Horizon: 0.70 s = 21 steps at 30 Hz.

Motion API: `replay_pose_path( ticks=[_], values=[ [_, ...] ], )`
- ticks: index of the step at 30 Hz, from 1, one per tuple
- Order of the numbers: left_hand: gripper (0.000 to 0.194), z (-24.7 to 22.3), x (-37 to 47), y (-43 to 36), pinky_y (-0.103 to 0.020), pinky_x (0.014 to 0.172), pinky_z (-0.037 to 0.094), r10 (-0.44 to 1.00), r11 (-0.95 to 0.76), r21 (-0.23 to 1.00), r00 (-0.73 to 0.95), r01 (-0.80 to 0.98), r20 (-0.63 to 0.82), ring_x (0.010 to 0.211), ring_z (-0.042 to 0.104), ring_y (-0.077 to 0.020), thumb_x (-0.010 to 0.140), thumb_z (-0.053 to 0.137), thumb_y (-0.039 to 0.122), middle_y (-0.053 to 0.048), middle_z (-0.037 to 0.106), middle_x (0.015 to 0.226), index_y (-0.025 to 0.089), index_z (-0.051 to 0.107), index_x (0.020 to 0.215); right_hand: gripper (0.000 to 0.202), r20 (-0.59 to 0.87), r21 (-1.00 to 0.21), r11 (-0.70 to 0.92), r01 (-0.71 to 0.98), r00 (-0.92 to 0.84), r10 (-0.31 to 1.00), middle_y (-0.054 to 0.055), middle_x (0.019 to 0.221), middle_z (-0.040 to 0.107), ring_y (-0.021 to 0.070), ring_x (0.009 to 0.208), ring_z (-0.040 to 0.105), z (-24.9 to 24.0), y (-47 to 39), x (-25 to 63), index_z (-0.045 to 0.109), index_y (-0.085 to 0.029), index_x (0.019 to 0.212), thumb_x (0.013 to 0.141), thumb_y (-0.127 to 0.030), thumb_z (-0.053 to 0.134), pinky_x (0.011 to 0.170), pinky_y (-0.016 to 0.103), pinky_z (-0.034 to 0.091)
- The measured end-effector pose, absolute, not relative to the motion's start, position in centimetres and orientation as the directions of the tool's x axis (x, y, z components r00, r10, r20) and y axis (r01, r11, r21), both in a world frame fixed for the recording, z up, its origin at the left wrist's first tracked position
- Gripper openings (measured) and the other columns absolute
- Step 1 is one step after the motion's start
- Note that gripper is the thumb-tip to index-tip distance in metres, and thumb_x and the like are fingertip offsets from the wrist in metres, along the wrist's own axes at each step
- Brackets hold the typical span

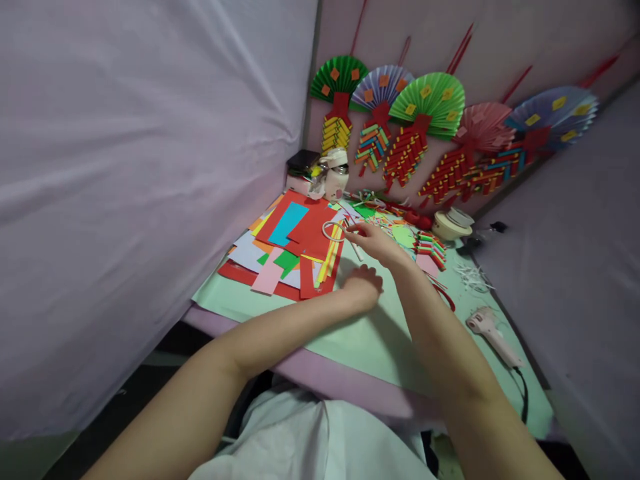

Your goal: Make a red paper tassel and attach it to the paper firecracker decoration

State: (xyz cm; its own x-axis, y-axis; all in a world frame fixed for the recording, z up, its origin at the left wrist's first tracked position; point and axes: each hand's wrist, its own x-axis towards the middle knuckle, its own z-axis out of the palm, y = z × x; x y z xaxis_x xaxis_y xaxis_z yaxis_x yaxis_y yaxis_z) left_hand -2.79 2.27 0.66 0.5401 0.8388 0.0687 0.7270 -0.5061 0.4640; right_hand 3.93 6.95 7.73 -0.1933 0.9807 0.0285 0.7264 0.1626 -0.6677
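My right hand reaches over the table, its thumb and fingers closed on the edge of a thin white ring that looks like a narrow roll of tape. Below the ring lies a short white strip. Nearer to me, my left hand is on the pale green table cover with its fingers curled in; whatever they may hold is hidden. Left of both hands is a pile of coloured paper, with red sheets, a blue piece, a pink strip and yellow strips.
A pink glue gun with a black cable lies at the right. Paper scraps, a bundle of coloured paper rolls, a cream bowl and a white jar stand farther back. Several paper fans hang behind. Cloth walls enclose both sides.
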Motion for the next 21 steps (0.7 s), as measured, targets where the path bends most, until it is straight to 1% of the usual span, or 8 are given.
replay_pose_path(
  ticks=[2, 4, 7, 9, 13, 16, 18, 21],
  values=[
    [0.015, 0.8, -3.2, 3.5, -0.033, 0.084, 0.045, 0.826, -0.518, 0.469, 0.561, 0.715, 0.056, 0.092, 0.059, -0.0221, 0.082, 0.054, 0.016, -0.013, 0.064, 0.094, 0.012, 0.065, 0.093, 0.043, 0.044, -0.702, 0.106, 0.705, -0.105, 0.993, 0.000, 0.071, 0.055, 0.0116, 0.060, 0.045, 6.9, 5.0, 7.2, 0.062, -0.016, 0.106, 0.078, -0.047, 0.052, 0.054, 0.023, 0.034],
    [0.022, 0.9, -3.6, 4.9, -0.031, 0.079, 0.046, 0.838, -0.500, 0.480, 0.544, 0.721, 0.055, 0.089, 0.060, -0.0214, 0.082, 0.050, 0.014, -0.012, 0.064, 0.097, 0.013, 0.063, 0.100, 0.043, 0.044, -0.707, 0.032, 0.707, -0.001, 0.999, 0.000, 0.072, 0.056, 0.0121, 0.060, 0.046, 5.5, 3.1, 10.4, 0.061, -0.016, 0.107, 0.077, -0.046, 0.051, 0.055, 0.024, 0.035],
    [0.028, 0.8, -3.4, 6.2, -0.030, 0.084, 0.043, 0.836, -0.497, 0.473, 0.547, 0.728, 0.037, 0.100, 0.057, -0.0236, 0.079, 0.056, 0.019, -0.011, 0.062, 0.105, 0.016, 0.063, 0.106, 0.043, 0.035, -0.611, -0.135, 0.780, 0.197, 0.980, 0.003, 0.079, 0.060, 0.0152, 0.066, 0.051, 3.1, 1.0, 13.9, 0.061, -0.015, 0.106, 0.077, -0.045, 0.051, 0.059, 0.026, 0.037],
    [0.031, 0.5, -2.7, 6.5, -0.032, 0.087, 0.042, 0.817, -0.522, 0.444, 0.576, 0.728, 0.016, 0.103, 0.054, -0.0261, 0.077, 0.060, 0.022, -0.012, 0.059, 0.105, 0.018, 0.063, 0.108, 0.044, 0.012, -0.530, -0.228, 0.817, 0.276, 0.961, 0.007, 0.085, 0.062, 0.0184, 0.071, 0.054, 1.8, 0.2, 14.8, 0.059, -0.014, 0.109, 0.077, -0.043, 0.050, 0.062, 0.028, 0.038],
    [0.026, -0.8, -1.1, 6.1, -0.033, 0.087, 0.041, 0.813, -0.545, 0.397, 0.582, 0.738, 0.033, 0.103, 0.052, -0.0272, 0.076, 0.061, 0.023, -0.012, 0.056, 0.102, 0.018, 0.064, 0.101, 0.044, 0.027, -0.416, -0.205, 0.886, 0.237, 0.971, 0.014, 0.105, 0.059, 0.0259, 0.094, 0.055, 0.3, -0.4, 14.3, 0.055, -0.013, 0.114, 0.079, -0.040, 0.050, 0.077, 0.034, 0.040],
    [0.018, -1.6, -0.4, 5.9, -0.032, 0.085, 0.041, 0.825, -0.530, 0.411, 0.562, 0.741, 0.051, 0.099, 0.052, -0.0251, 0.075, 0.061, 0.023, -0.010, 0.056, 0.098, 0.017, 0.064, 0.091, 0.051, 0.085, -0.341, -0.218, 0.914, 0.261, 0.962, 0.015, 0.125, 0.049, 0.0323, 0.114, 0.043, 0.1, -0.9, 13.6, 0.051, -0.017, 0.122, 0.078, -0.043, 0.053, 0.090, 0.044, 0.034],
    [0.015, -1.7, -0.3, 5.8, -0.031, 0.083, 0.042, 0.828, -0.526, 0.446, 0.555, 0.724, 0.077, 0.097, 0.053, -0.0236, 0.073, 0.060, 0.020, -0.009, 0.058, 0.095, 0.017, 0.064, 0.087, 0.052, 0.112, -0.351, -0.209, 0.913, 0.263, 0.958, 0.013, 0.129, 0.046, 0.0323, 0.118, 0.039, 0.0, -1.3, 13.6, 0.049, -0.021, 0.125, 0.079, -0.045, 0.053, 0.094, 0.047, 0.031],
    [0.017, -1.5, -0.2, 5.4, -0.028, 0.076, 0.043, 0.811, -0.534, 0.537, 0.575, 0.653, 0.109, 0.086, 0.055, -0.0196, 0.071, 0.057, 0.013, -0.006, 0.061, 0.089, 0.017, 0.062, 0.086, 0.046, 0.128, -0.368, -0.165, 0.915, 0.225, 0.966, 0.011, 0.126, 0.049, 0.0304, 0.115, 0.042, -0.2, -1.5, 14.1, 0.052, -0.024, 0.121, 0.081, -0.045, 0.053, 0.092, 0.044, 0.033]
  ],
)
